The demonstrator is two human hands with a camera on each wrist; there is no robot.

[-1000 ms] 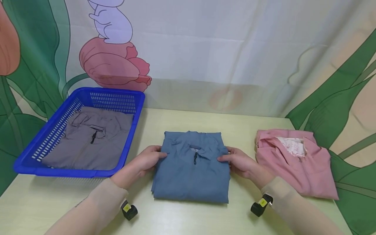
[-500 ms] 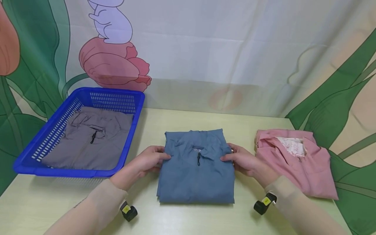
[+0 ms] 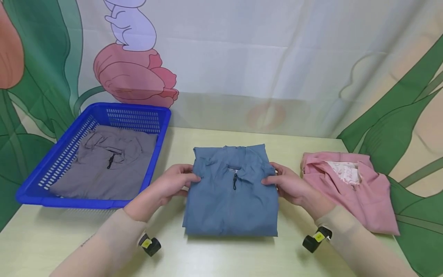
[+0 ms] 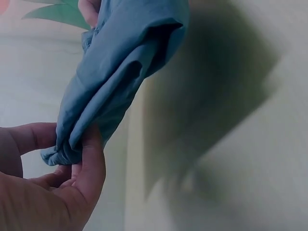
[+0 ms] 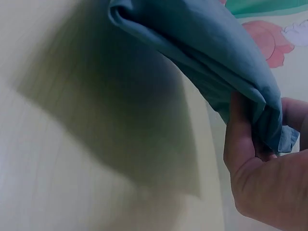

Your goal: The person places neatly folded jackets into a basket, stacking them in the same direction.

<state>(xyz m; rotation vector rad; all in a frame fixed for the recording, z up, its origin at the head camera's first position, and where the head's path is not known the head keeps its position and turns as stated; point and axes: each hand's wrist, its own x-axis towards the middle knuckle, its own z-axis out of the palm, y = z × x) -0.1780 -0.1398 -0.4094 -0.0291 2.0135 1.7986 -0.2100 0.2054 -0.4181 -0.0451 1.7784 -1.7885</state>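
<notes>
A folded blue jacket [image 3: 230, 207] with a black zip pull is held between both hands at the middle of the table. My left hand [image 3: 175, 184] pinches its left edge, thumb on top. On the opposite edge, my right hand [image 3: 288, 184] has the same pinch. Both wrist views show fingers tucked beneath the folded layers, and the jacket [image 4: 122, 62] hangs above the tabletop with a shadow under it. In the right wrist view the jacket's layers [image 5: 211, 53] sag between the hands.
To the left stands a blue plastic basket [image 3: 160, 150] with a folded grey jacket [image 3: 114, 169] inside. A folded pink jacket [image 3: 367, 196] lies at the right side of the table [image 3: 235, 257]. Behind the table hangs a printed curtain [image 3: 235, 69].
Both hands have raised the blue jacket off the table and carried it slightly to the right. The basket and the pink jacket have stayed put.
</notes>
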